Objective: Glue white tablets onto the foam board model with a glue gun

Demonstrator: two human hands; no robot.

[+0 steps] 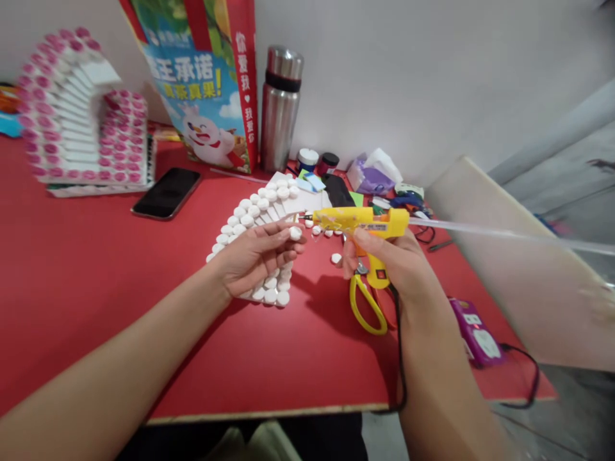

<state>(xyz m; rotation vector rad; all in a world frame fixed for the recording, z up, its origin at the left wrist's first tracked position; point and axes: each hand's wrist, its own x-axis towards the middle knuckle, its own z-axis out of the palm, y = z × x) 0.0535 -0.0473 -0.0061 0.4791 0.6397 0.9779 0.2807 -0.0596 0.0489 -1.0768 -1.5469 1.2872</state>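
Note:
A small round white piece [295, 234] is pinched between the thumb and fingers of my left hand [259, 253]. My right hand [396, 256] grips a yellow hot glue gun [360, 221] whose nozzle points left, close to that piece. A long clear glue stick [480, 230] sticks out from the gun's back. Beneath my left hand lies a white curved board [245, 218] bordered with rows of similar white pieces, partly hidden by the hand. Several loose white pieces lie right of it, one [336, 258] near the gun. Yellow-handled scissors [368, 307] rest under my right hand.
A finished-looking pink and white arched piece [81, 115] stands at the back left, near a black phone [166, 193]. A colourful bag [202, 89], steel flask [281, 109], and purple tissue pack [372, 173] line the wall. A purple power strip [478, 333] with its cord sits at right.

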